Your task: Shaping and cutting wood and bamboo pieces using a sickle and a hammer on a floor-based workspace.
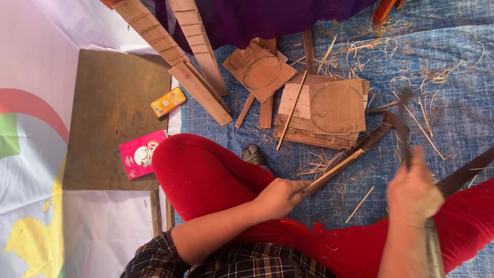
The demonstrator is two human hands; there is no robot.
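Stick: I see a long, thin wooden stick (343, 166) held over the blue tarp (453, 67). Its long axis runs diagonally, from the low near end at my left hand up and right toward the dark far end near the stack of boards.
Stick position: it sits just in front of my red-trousered knee (206, 170), above scattered wood shavings (370, 54).
Left hand: my left hand (280, 196) is clenched around the near end of the stick, knuckles up, forearm coming in from the lower left across my lap.
Right hand: my right hand (414, 188) is raised and blurred, fist closed on the handle of a dark narrow tool (404, 123) that points up and away from me. What kind of tool it is, I cannot tell.
Boards: a stack of flat wooden boards (324, 110) with a circle scored on the top one lies beyond the stick; another scored board (260, 69) lies further left.
Left side: a brown board (110, 118) with a yellow phone (168, 102) and a pink packet (141, 153) at its edge.
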